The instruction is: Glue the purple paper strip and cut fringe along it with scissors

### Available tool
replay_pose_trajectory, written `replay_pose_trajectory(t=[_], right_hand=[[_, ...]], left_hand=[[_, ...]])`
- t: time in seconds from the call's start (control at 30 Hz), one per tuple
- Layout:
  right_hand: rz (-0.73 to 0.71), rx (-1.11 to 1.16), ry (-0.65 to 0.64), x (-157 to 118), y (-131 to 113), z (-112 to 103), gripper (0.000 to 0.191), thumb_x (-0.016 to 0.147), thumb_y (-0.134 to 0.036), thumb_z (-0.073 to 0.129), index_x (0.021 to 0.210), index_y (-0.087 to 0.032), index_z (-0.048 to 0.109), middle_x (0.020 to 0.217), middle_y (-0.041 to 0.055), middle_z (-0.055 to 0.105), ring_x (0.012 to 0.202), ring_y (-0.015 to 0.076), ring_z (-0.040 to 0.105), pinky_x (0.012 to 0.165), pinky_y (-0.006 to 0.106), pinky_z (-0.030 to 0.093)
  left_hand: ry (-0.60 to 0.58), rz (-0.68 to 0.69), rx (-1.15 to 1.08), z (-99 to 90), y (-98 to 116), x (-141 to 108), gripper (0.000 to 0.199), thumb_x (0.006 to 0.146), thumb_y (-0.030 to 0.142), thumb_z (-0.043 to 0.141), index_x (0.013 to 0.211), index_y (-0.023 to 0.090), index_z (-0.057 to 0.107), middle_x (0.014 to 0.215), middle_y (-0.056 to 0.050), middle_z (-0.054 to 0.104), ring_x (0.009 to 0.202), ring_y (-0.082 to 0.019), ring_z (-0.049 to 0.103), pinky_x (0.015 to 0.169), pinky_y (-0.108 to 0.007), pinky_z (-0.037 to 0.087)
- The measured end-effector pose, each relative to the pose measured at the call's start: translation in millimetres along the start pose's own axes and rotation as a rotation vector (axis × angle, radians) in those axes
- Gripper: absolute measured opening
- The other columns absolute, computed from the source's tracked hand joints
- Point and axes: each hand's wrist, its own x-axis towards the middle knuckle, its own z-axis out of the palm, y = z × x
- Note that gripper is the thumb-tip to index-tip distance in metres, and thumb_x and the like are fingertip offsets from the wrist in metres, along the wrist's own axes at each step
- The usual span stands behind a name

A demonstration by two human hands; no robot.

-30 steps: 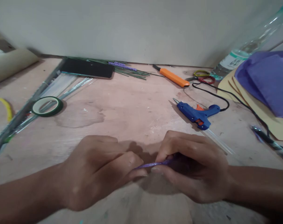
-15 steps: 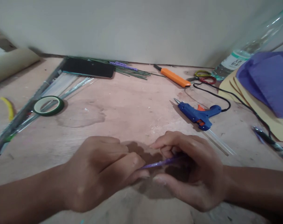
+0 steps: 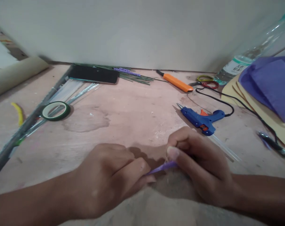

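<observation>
A thin purple strip [image 3: 161,167] spans the gap between my two hands above the near part of the table. My left hand [image 3: 114,179] is closed on its left end, with the thumb below the curled fingers. On the other side, my right hand [image 3: 201,166] is closed too, its thumb and index fingertips pinched together at the strip's right part. Fine pale threads or wisps show beside that thumb. The strip's far ends are hidden by the hands.
A blue glue gun [image 3: 201,119] lies beyond my right hand, its black cord trailing right. Farther back are an orange cutter [image 3: 177,83], scissors [image 3: 207,82], a phone [image 3: 94,74] and green stems [image 3: 137,79]. Green tape [image 3: 55,111] lies left; a bottle [image 3: 241,61] stands right.
The right thumb has come up against the index finger, closing the wide gap between them. The view has shifted slightly, so the table items appear a little lower and farther right.
</observation>
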Motion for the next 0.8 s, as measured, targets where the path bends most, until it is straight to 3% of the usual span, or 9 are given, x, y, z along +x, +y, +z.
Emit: replay_pose_trajectory(t=[0.1,0.2,0.27,0.33,0.43,0.53,0.63,0.8], right_hand=[[0.147,0.127,0.114,8,4,-3,0.023,0.119,-0.032,0.056,0.098,-0.026,0.063,0.083,-0.0019,0.069,0.061,0.0126,0.060,0.053,0.026,0.049],[0.153,0.139,0.249,28,9,-16,0.025,0.117,-0.032,0.057,0.093,-0.026,0.061,0.087,-0.0006,0.070,0.066,0.0158,0.068,0.057,0.029,0.056],[0.100,0.102,0.311,43,10,-28,0.030,0.116,-0.031,0.059,0.087,-0.027,0.057,0.078,-0.0020,0.062,0.061,0.0164,0.061,0.053,0.030,0.052],[0.060,0.044,0.319,55,9,-39,0.039,0.116,-0.035,0.061,0.079,-0.027,0.051,0.064,-0.0047,0.048,0.053,0.0157,0.047,0.048,0.029,0.040],[0.089,-0.031,0.255,62,7,-48,0.047,0.114,-0.034,0.065,0.070,-0.026,0.049,0.058,-0.0049,0.043,0.050,0.0142,0.039,0.048,0.030,0.032],[0.116,-0.054,0.158,59,8,-48,0.030,0.112,-0.025,0.062,0.082,-0.025,0.057,0.069,-0.0031,0.053,0.060,0.0146,0.047,0.053,0.029,0.037],[0.116,-0.093,0.068,53,10,-45,0.018,0.111,-0.019,0.057,0.094,-0.025,0.058,0.077,-0.0040,0.052,0.066,0.0148,0.047,0.057,0.029,0.038],[0.071,-0.198,-0.039,50,7,-43,0.051,0.116,-0.034,0.059,0.069,-0.024,0.042,0.064,-0.0045,0.038,0.056,0.0138,0.033,0.052,0.033,0.029]], left_hand=[[0.015,0.003,0.003,1.0,-2,-2,0.037,0.122,0.032,0.046,0.089,0.023,0.062,0.069,0.006,0.068,0.054,-0.013,0.057,0.056,-0.030,0.039],[0.008,0.001,-0.074,1.2,-5,-3,0.030,0.121,0.030,0.051,0.094,0.023,0.062,0.070,0.006,0.067,0.056,-0.013,0.058,0.059,-0.028,0.041],[0.001,-0.001,-0.124,0.3,-8,-3,0.026,0.119,0.027,0.052,0.096,0.022,0.062,0.071,0.005,0.068,0.058,-0.013,0.060,0.060,-0.029,0.041],[-0.016,-0.001,-0.153,-1.0,-11,-2,0.024,0.117,0.025,0.053,0.096,0.022,0.063,0.072,0.004,0.068,0.059,-0.014,0.061,0.059,-0.029,0.041],[-0.086,-0.036,-0.188,-2.2,-16,-2,0.023,0.115,0.023,0.053,0.095,0.021,0.063,0.076,0.001,0.071,0.062,-0.016,0.066,0.061,-0.029,0.044],[-0.115,-0.069,-0.218,-2.0,-19,-3,0.017,0.114,0.023,0.054,0.101,0.023,0.064,0.082,0.001,0.075,0.067,-0.016,0.071,0.064,-0.028,0.047],[-0.122,-0.077,-0.221,-1.6,-20,-3,0.012,0.115,0.024,0.055,0.106,0.026,0.062,0.083,0.003,0.076,0.066,-0.016,0.070,0.065,-0.027,0.047],[-0.117,-0.072,-0.202,-2.0,-21,-1,0.011,0.114,0.023,0.055,0.107,0.026,0.062,0.083,0.004,0.076,0.066,-0.015,0.070,0.064,-0.025,0.047]])
